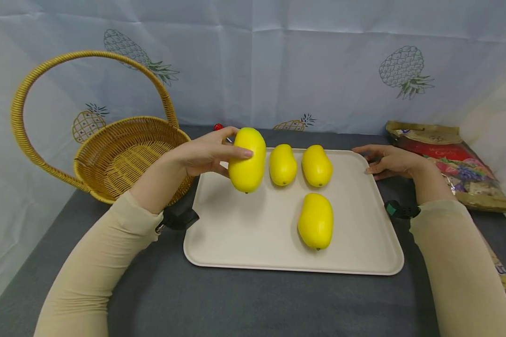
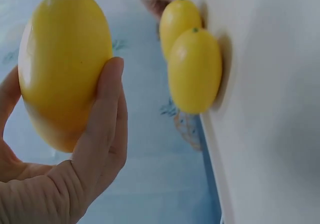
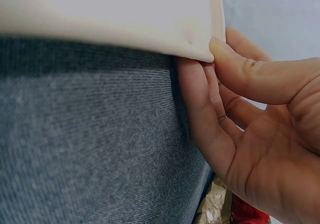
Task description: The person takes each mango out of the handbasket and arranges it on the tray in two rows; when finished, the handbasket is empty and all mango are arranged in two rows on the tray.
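Observation:
My left hand (image 1: 208, 152) grips a yellow mango (image 1: 248, 161) between thumb and fingers, held over the left part of a cream tray (image 1: 253, 252). In the left wrist view the held mango (image 2: 65, 69) stands upright, its green stem spot on top. Two more mangoes (image 1: 283, 164) (image 1: 317, 165) lie side by side at the tray's back, and another mango (image 1: 316, 221) lies nearer the front. At the tray's far right corner, my right hand (image 1: 390, 160) pinches the rim; the right wrist view shows the thumb (image 3: 235, 71) above and fingers (image 3: 197, 94) under the edge.
A wicker basket (image 1: 130, 164) with a tall arched handle stands left of the tray, behind my left forearm. To the right lies a printed foil bag (image 1: 455, 164) by the right hand. A pineapple-print cloth (image 1: 320, 70) hangs behind the dark grey tabletop (image 1: 253, 304).

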Demonstrator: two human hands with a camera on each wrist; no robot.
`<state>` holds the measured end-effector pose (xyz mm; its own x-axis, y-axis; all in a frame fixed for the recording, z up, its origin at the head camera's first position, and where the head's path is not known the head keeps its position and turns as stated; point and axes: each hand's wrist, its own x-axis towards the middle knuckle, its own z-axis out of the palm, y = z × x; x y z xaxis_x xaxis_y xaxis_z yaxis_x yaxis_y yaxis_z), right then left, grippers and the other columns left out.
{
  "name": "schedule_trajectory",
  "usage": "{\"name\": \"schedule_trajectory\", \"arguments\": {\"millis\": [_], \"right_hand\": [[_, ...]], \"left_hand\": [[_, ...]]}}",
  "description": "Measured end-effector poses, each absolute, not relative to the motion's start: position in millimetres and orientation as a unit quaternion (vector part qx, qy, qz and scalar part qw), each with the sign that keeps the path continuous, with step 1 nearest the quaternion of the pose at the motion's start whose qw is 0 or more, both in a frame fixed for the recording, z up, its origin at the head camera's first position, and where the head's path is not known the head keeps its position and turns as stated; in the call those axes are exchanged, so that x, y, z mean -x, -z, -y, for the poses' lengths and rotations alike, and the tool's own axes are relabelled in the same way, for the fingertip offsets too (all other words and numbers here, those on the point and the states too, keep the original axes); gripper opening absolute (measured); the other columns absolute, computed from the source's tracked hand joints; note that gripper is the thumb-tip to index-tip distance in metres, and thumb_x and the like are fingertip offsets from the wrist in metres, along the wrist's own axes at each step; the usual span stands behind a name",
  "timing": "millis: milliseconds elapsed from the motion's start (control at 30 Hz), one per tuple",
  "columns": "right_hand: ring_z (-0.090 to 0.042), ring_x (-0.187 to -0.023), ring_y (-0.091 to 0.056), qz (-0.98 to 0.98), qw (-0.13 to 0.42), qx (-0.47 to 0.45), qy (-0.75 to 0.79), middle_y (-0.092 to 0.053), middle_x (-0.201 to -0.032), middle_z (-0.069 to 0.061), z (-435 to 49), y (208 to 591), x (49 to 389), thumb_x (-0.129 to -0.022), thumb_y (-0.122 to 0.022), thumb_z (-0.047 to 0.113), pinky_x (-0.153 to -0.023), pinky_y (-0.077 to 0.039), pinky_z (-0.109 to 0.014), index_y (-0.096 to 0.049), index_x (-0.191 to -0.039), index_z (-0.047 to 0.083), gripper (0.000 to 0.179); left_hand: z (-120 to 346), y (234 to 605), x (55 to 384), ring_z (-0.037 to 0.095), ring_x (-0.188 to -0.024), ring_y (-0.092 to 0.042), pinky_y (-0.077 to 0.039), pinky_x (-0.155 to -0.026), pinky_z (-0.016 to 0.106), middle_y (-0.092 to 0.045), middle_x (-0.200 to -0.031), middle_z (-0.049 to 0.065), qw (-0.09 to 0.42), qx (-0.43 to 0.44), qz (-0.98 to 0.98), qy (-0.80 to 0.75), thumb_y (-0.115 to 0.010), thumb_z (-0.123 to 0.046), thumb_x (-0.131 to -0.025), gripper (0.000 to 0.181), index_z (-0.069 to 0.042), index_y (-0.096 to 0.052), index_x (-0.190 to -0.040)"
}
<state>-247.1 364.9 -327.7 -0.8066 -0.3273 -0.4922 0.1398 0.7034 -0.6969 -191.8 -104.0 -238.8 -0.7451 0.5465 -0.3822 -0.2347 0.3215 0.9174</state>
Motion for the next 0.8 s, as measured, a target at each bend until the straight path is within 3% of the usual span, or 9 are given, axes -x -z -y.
{"name": "schedule_trajectory", "arguments": {"millis": [200, 567, 800], "right_hand": [[-0.019, -0.097, -0.061, -0.87, 0.309, 0.055, 0.38, -0.043, -0.13, -0.015, -364.8, 327.6, 247.0, -0.095, -0.065, 0.014, -0.085, -0.06, -0.028, -0.022, -0.158, 0.017, 0.076], [-0.019, -0.096, -0.061, -0.87, 0.309, 0.057, 0.379, -0.043, -0.129, -0.015, -364.4, 327.2, 246.6, -0.095, -0.065, 0.013, -0.085, -0.06, -0.028, -0.022, -0.158, 0.017, 0.076], [-0.019, -0.096, -0.061, -0.87, 0.309, 0.056, 0.38, -0.043, -0.131, -0.016, -364.4, 327.2, 246.8, -0.095, -0.064, 0.013, -0.085, -0.061, -0.029, -0.021, -0.158, 0.017, 0.076]], "left_hand": [[86.0, 254.3, 186.4, 0.032, -0.122, -0.058, -0.057, -0.096, 0.052, -0.051, -0.139, 0.015, 0.349, -0.092, -0.735, -0.574, -0.064, -0.026, -0.092, 0.061, -0.016, -0.031, -0.142], [62.5, 273.4, 177.3, 0.03, -0.127, -0.054, -0.055, -0.099, 0.051, -0.049, -0.141, 0.013, 0.373, -0.081, -0.738, -0.556, -0.067, -0.028, -0.092, 0.071, -0.018, -0.025, -0.148], [53.1, 286.1, 172.5, 0.029, -0.124, -0.055, -0.053, -0.103, 0.048, -0.05, -0.137, 0.011, 0.385, -0.08, -0.754, -0.527, -0.068, -0.03, -0.092, 0.063, -0.015, -0.032, -0.141]]}}
